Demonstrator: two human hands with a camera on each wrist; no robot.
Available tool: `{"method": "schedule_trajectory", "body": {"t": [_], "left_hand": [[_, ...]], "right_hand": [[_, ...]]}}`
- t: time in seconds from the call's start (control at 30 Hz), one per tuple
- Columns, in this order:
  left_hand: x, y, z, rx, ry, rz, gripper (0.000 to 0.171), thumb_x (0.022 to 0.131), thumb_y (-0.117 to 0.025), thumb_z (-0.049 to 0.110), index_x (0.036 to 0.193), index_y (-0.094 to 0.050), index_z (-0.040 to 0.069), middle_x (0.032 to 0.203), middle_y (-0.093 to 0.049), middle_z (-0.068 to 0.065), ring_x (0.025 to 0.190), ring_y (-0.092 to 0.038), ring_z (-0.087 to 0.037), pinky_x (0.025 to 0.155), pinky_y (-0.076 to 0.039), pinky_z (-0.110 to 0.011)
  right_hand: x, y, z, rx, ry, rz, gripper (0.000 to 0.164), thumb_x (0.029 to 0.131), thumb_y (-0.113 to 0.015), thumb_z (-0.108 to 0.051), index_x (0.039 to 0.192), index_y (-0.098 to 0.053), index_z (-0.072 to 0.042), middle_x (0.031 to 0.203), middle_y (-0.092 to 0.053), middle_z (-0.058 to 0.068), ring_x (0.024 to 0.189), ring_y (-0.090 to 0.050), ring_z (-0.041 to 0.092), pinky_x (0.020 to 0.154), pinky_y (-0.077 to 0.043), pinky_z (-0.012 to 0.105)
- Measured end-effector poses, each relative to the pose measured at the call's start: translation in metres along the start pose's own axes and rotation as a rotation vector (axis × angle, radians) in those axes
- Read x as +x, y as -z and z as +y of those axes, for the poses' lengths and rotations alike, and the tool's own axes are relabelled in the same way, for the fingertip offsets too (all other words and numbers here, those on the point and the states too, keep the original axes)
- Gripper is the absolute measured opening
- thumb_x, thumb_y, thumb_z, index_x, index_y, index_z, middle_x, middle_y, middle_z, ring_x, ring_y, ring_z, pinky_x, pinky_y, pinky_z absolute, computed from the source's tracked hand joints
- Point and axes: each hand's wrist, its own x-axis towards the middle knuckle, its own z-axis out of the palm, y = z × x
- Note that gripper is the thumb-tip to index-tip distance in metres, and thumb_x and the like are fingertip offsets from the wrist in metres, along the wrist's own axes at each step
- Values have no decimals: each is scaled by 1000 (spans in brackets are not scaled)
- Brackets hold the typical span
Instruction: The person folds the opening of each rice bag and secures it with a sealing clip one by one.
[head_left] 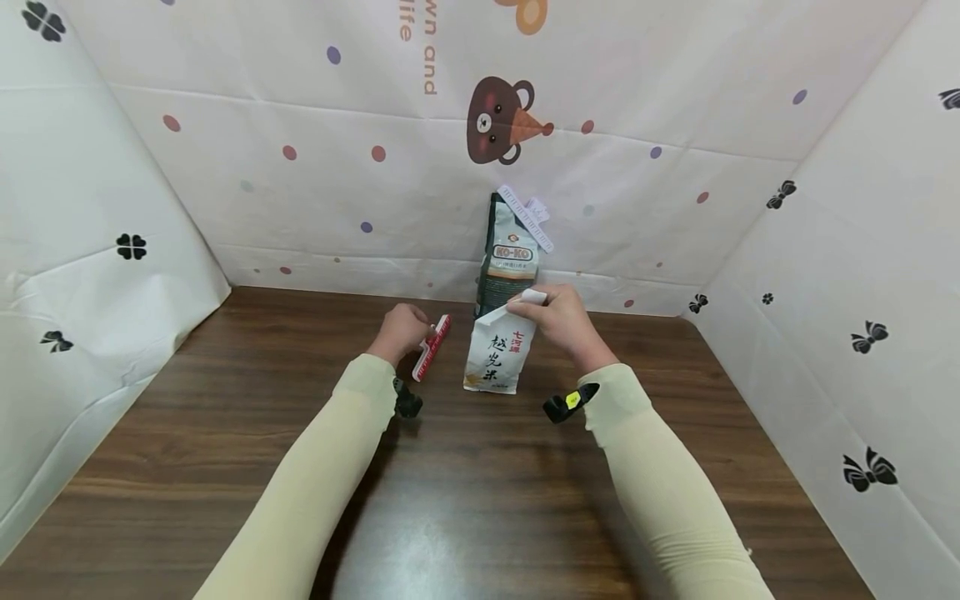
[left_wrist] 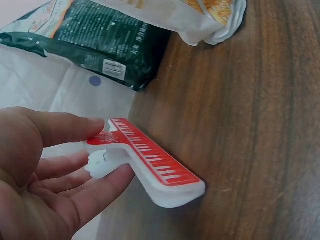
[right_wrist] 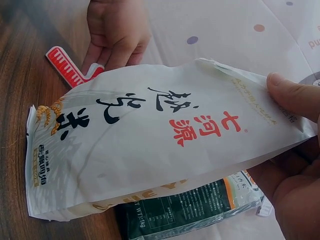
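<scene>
My left hand point(head_left: 402, 331) pinches the handle of a red and white bag clip point(left_wrist: 157, 162) between thumb and fingers, low over the wooden table. In the right wrist view the same clip point(right_wrist: 66, 66) shows beyond the white bag. My right hand point(head_left: 558, 319) grips the folded top of a white rice bag point(head_left: 498, 354) with black and red lettering, which stands tilted on the table. Just behind it, a dark green KO-KO rice bag point(head_left: 510, 258) leans against the back wall, with a white clip point(head_left: 527, 218) across its top.
The brown wooden table point(head_left: 225, 467) reaches back to a white printed sheet point(head_left: 337, 192) hung as a wall. Further white sheets point(head_left: 795, 333) stand along the left and right sides. A black wrist camera point(head_left: 570, 402) sits on the right wrist.
</scene>
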Motion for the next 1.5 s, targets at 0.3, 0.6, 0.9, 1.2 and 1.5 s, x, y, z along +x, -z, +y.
{"method": "schedule_trajectory", "body": {"t": [0.3, 0.6, 0.9, 1.2, 1.5], "left_hand": [[0, 6, 10, 65, 33, -42, 20, 82, -75, 17, 92, -71, 1, 106, -68, -13, 88, -61, -22, 75, -52, -34], [-9, 13, 17, -15, 36, -68, 32, 88, -70, 15, 117, -66, 2, 119, -63, -16, 101, -62, -27, 92, -52, -42], [-15, 20, 18, -30, 21, -94, 35, 87, -73, 18, 119, -66, 6, 120, -62, -13, 103, -60, -26, 95, -51, -43], [-18, 24, 16, -33, 12, -81, 41, 84, -75, 31, 119, -65, 11, 121, -61, -9, 111, -56, -30, 102, -45, -48], [-18, 28, 11, -63, -42, -24, 35, 86, -74, 29, 115, -67, 11, 117, -63, -10, 107, -58, -30, 94, -48, -45]], "right_hand": [[0, 0, 1, 2, 14, 2, 25, 85, -74, -37, 95, -76, -15, 94, -73, 6, 82, -63, 19, 82, -52, 52], [1, -1, -1, -11, 19, 3, 24, 84, -74, -38, 94, -76, -16, 94, -73, 5, 83, -64, 18, 78, -53, 42], [-1, 0, -2, -15, -7, 3, 25, 84, -75, -38, 94, -76, -15, 93, -73, 5, 83, -64, 19, 74, -53, 34], [-2, -1, -1, 13, -15, -6, 26, 84, -75, -38, 94, -75, -15, 94, -73, 6, 84, -63, 21, 85, -51, 54], [-1, 0, -1, 1, -8, 2, 26, 84, -75, -39, 95, -76, -15, 94, -73, 6, 84, -63, 19, 77, -53, 40]]}}
